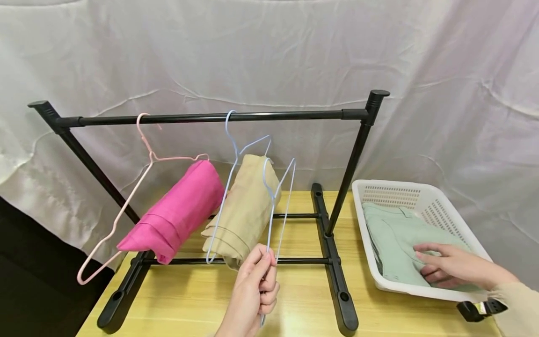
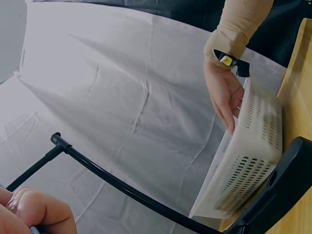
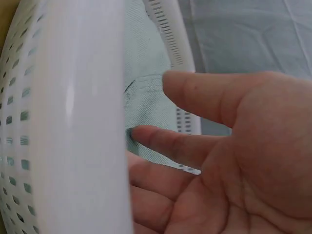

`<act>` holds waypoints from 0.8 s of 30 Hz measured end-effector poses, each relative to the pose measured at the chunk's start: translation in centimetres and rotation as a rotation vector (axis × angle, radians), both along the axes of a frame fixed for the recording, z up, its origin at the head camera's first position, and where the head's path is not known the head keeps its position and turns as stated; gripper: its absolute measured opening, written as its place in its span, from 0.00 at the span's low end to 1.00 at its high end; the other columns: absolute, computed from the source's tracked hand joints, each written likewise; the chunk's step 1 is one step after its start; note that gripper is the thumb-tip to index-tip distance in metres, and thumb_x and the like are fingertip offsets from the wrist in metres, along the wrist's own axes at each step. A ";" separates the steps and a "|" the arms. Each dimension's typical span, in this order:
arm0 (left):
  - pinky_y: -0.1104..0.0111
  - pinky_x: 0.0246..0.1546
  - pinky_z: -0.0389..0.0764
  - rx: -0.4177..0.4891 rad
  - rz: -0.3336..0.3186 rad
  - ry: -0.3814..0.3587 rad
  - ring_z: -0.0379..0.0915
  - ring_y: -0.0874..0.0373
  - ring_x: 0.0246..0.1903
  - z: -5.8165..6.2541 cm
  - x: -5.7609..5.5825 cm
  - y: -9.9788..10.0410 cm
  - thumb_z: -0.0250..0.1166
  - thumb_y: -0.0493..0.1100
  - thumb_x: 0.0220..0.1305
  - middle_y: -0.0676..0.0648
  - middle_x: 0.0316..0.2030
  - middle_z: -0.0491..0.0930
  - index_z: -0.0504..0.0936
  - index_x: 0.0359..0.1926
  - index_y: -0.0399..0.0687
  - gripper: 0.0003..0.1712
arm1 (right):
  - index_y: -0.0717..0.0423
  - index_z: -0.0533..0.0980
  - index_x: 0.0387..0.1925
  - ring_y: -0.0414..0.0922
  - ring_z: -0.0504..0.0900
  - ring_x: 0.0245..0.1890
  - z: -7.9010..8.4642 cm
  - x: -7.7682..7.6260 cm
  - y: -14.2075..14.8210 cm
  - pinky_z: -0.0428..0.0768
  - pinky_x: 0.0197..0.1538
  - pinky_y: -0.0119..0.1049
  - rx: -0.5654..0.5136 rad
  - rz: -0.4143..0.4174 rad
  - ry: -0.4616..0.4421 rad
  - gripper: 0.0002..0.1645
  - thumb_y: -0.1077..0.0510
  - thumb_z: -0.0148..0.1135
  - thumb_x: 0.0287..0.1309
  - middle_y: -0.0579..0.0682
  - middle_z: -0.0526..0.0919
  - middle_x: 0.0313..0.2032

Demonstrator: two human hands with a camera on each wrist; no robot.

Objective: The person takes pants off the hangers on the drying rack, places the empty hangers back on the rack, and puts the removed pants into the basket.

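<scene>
In the head view my left hand (image 1: 258, 285) grips a light blue wire hanger (image 1: 271, 220) by its lower part, the hook pointing up in front of the rack. My right hand (image 1: 456, 266) reaches into a white basket (image 1: 425, 292), thumb and fingers apart, over folded pale green denim trousers (image 1: 396, 238). Seen from the right wrist, a fingertip meets the green cloth (image 3: 146, 92), and the near basket wall hides part of the hand. The left wrist view shows only the knuckles of the left hand (image 2: 39, 214) and a bit of blue wire.
A black rack (image 1: 261, 116) stands on the wooden table (image 1: 303, 299). From its bar hang a pink hanger (image 1: 122, 210) with folded pink cloth (image 1: 181, 210) and a blue hanger (image 1: 229, 178) with folded beige cloth (image 1: 248, 210). A grey-white curtain (image 1: 269, 51) is behind.
</scene>
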State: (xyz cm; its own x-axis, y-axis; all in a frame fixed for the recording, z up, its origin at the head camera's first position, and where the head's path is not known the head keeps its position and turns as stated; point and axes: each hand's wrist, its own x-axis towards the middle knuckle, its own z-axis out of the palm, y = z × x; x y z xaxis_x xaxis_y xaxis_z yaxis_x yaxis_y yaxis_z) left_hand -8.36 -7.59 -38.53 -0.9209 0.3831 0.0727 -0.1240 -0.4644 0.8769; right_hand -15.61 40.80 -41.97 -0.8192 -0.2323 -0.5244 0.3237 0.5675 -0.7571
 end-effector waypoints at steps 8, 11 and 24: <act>0.78 0.10 0.47 -0.010 -0.008 -0.007 0.43 0.68 0.12 0.0 -0.1 0.4 0.46 0.57 0.79 0.54 0.17 0.47 0.64 0.42 0.45 0.19 | 0.75 0.44 0.73 0.54 0.87 0.43 0.1 -0.5 -0.6 0.86 0.41 0.46 0.036 0.045 -0.012 0.45 0.43 0.44 0.78 0.58 0.86 0.42; 0.78 0.10 0.46 -0.015 -0.008 0.000 0.43 0.68 0.12 0.1 -0.2 0.4 0.46 0.57 0.79 0.54 0.17 0.47 0.64 0.43 0.45 0.19 | 0.76 0.49 0.71 0.51 0.87 0.38 0.7 -0.8 -0.9 0.86 0.36 0.43 0.082 0.065 0.094 0.41 0.45 0.45 0.78 0.58 0.85 0.38; 0.77 0.09 0.46 -0.047 -0.001 -0.015 0.44 0.68 0.12 0.4 -0.1 0.6 0.47 0.58 0.79 0.55 0.17 0.47 0.65 0.42 0.47 0.19 | 0.72 0.49 0.75 0.37 0.62 0.14 0.9 -3.1 -1.6 0.66 0.18 0.29 0.237 0.120 0.215 0.43 0.46 0.50 0.76 0.49 0.75 0.19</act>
State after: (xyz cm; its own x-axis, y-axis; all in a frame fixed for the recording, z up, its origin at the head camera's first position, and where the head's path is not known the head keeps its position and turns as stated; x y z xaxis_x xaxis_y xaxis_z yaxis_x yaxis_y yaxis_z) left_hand -8.46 -7.02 -38.14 -0.9211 0.3870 0.0411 -0.1376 -0.4227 0.8957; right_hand -18.70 39.16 -41.05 -0.8910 -0.2260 -0.3938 0.0914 0.7602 -0.6433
